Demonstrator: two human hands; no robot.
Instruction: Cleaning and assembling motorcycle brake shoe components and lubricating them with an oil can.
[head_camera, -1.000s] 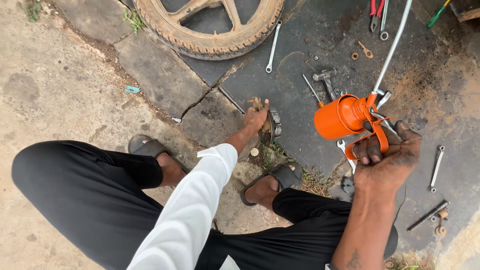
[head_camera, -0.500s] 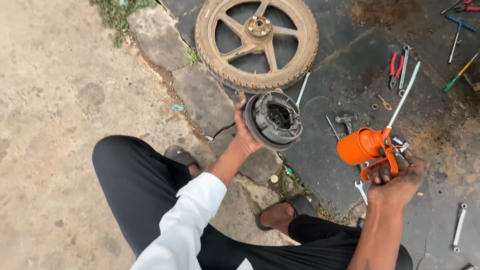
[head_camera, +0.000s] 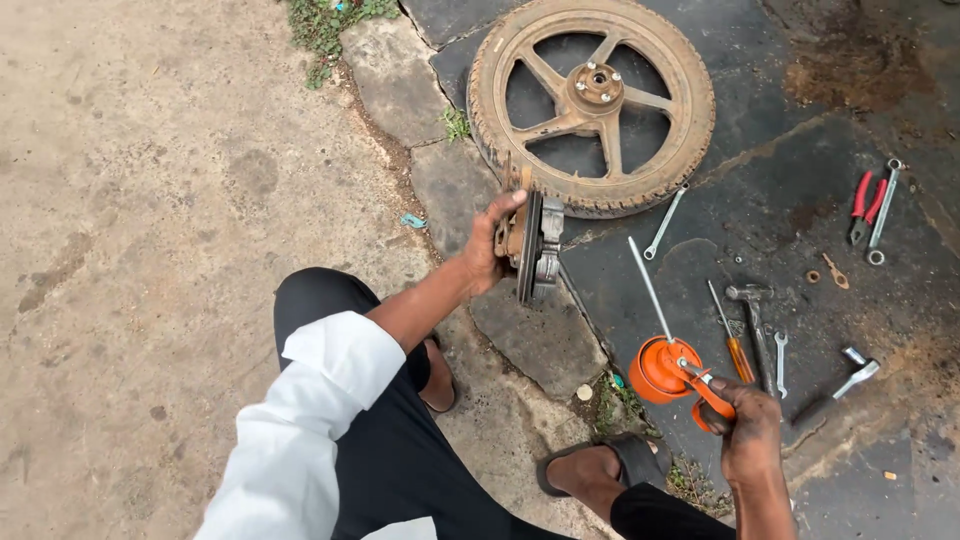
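Observation:
My left hand grips a round metal brake drum plate, held on edge above the stone slabs. My right hand holds an orange oil can by its lever handle. The can's long thin white spout points up and left toward the plate, with its tip apart from it. A dusty spoked motorcycle wheel with its tyre lies flat on the ground just beyond the plate.
Tools lie scattered on the dark oily slab at the right: a spanner, a screwdriver, a hammer, red pliers and more wrenches. My sandalled feet rest below. Bare concrete spreads to the left.
My left hand lifted the brake plate off the ground and turned it on edge. My right hand swung the oil can so its spout points toward the plate.

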